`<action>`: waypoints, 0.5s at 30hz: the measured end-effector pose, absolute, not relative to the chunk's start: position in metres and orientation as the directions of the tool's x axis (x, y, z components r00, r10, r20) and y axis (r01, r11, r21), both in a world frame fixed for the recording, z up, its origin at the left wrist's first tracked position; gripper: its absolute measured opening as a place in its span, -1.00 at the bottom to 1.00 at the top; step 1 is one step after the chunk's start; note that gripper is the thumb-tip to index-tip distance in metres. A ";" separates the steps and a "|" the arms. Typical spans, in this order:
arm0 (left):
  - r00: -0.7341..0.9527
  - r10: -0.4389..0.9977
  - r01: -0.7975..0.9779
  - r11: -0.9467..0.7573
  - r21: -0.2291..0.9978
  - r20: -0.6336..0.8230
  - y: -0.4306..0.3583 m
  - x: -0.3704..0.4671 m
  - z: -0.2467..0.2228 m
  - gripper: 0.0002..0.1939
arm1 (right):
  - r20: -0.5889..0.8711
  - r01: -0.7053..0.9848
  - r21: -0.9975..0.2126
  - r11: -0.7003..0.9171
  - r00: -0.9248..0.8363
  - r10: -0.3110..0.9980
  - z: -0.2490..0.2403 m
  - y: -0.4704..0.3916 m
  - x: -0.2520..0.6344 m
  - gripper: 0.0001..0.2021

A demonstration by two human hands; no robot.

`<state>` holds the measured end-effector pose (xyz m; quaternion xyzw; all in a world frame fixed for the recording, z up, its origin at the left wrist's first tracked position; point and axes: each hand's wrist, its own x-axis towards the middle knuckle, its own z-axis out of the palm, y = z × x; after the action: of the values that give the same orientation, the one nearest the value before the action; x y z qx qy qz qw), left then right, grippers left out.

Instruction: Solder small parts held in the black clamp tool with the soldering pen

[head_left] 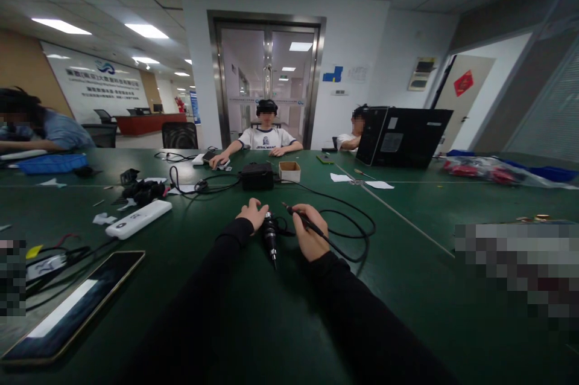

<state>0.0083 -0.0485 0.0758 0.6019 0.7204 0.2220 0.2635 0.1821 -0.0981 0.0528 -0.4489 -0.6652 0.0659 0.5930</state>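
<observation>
- From where I stand, the black handpiece (270, 237) lies on the green tabletop (434, 294) between the wearer's two hands, nearly straight in front of the body.
- Its long axis runs away from the wearer: the metal-ringed far end sits up by the left fingers, and the narrow tip points back toward the wearer, veering slightly to the wearer's right.
- The left hand (252, 215) is the nearer one. Its bent fingers and thumb come right up to the handpiece's far end, so from them the body of the thing stretches back toward the wearer and a little rightward.
- Whether those left fingers grip that end or merely rest against it, I cannot tell.
- The right hand (311, 233) is a little farther off, on the other side; from its fingers the handpiece lies to the left.
- Those right fingers are closed narrowly around a slim pen-shaped tool (312, 225), held as one holds a pencil.
- That tool slants across: its tip points forward and leftward, just beyond the handpiece's far end and apart from it, while its back end heads toward the wearer's right.
- A black cable (368, 216) loops over the tabletop to the right of the right hand, clear of the left one.
</observation>
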 end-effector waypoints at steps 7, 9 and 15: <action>0.043 0.942 0.801 0.167 0.575 -0.333 -0.077 0.030 0.090 -0.10 | 0.728 0.518 -0.627 0.582 0.123 0.675 0.053 -0.097 0.183 -0.85; 0.020 0.968 0.865 0.109 0.490 -0.250 -0.077 0.035 0.085 -0.12 | 0.729 0.522 -0.625 0.580 0.124 0.674 0.052 -0.097 0.183 -0.84; 0.010 0.995 0.946 0.022 0.323 -0.097 -0.078 0.036 0.079 -0.27 | 0.721 0.516 -0.634 0.575 0.126 0.681 0.053 -0.097 0.183 -0.84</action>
<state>0.0365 -0.0776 0.0793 0.6947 0.6987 0.0814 0.1504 0.1829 -0.0972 0.0526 -0.4556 -0.6573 0.0692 0.5963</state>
